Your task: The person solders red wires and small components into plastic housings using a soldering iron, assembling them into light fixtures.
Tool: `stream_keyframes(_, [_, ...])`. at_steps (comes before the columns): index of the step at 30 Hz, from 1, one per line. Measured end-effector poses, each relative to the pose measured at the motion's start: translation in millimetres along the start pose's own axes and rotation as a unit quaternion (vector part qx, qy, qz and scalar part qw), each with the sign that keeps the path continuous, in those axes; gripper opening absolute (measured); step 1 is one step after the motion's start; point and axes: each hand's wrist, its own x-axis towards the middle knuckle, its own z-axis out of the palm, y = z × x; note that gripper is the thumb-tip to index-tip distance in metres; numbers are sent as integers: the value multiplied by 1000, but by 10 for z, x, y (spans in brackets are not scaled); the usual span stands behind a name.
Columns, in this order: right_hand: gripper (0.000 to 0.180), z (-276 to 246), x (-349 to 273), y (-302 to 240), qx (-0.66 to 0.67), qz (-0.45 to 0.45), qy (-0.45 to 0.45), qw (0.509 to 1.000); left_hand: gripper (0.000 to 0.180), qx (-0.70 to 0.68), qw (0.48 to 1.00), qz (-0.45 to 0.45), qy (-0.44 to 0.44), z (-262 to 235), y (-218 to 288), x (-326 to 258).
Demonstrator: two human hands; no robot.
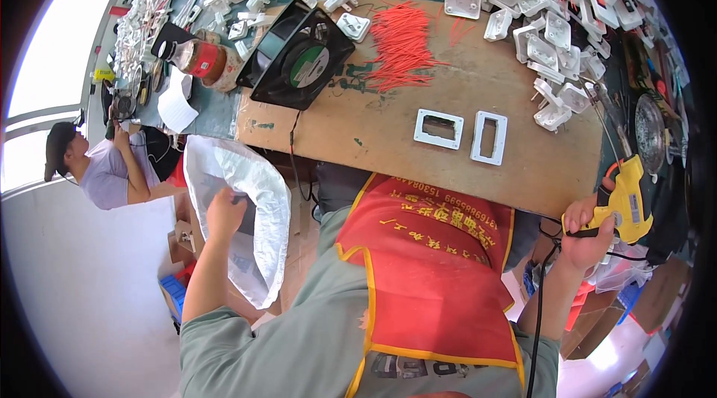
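Note:
My left hand (226, 213) is over the mouth of a white woven sack (270, 207), left of my lap. Its fingers are curled; whatever they hold, if anything, is hidden. At the table's right edge my right hand (588, 235) grips the handle of a yellow soldering gun (631, 200), pistol-shaped, pointing away from me. Two white rectangular frames (438, 130) with cut-out centres lie on the brown board (351, 144). Behind them is a pile of short red wires (402, 43).
A black fan (299, 54) stands at the board's left, beside a jar with a red label (203, 60). White plastic housings (463, 4) are heaped along the back and right. A metal dish (650, 129) sits far right. Another person (112, 166) works at the left.

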Motion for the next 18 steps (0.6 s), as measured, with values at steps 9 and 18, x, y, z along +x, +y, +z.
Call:
stream_keyframes(9, [71, 65, -22, 35, -5, -14, -21, 1000, 20, -47, 934, 306, 178, -1096, 1429, 319])
stream_keyframes(18, [73, 97, -57, -25, -2, 1, 13, 1000, 27, -109, 776, 603, 149, -987, 3823, -76])
